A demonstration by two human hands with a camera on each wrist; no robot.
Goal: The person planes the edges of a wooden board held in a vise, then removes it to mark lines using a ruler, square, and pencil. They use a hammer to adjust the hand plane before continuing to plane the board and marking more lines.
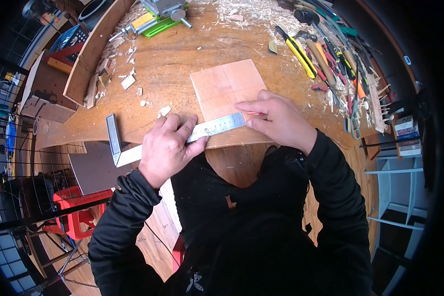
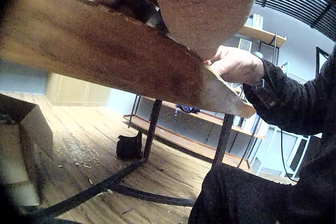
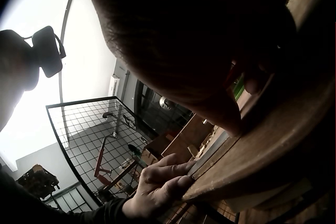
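Observation:
A square thin wooden board (image 1: 222,81) with faint crossing lines lies at the near edge of the table. Across its near side runs the steel blade of a try square (image 1: 219,125), with the dark stock off to the left. My left hand (image 1: 166,145) holds the blade near its middle, thumb along the near edge and fingers over the top. Beside the blade's right end, my right hand (image 1: 283,121) pinches a slim red pencil (image 1: 254,113), mostly hidden by the fingers. In the right wrist view, the left hand (image 3: 160,184) shows at the table edge.
Knives, scissors (image 1: 355,118) and other hand tools lie among shavings on the right of the table (image 1: 153,103). A green-and-grey clamp-like device (image 1: 165,17) stands at the back. Small wood scraps (image 1: 128,82) and an upright plank (image 1: 91,54) are at left.

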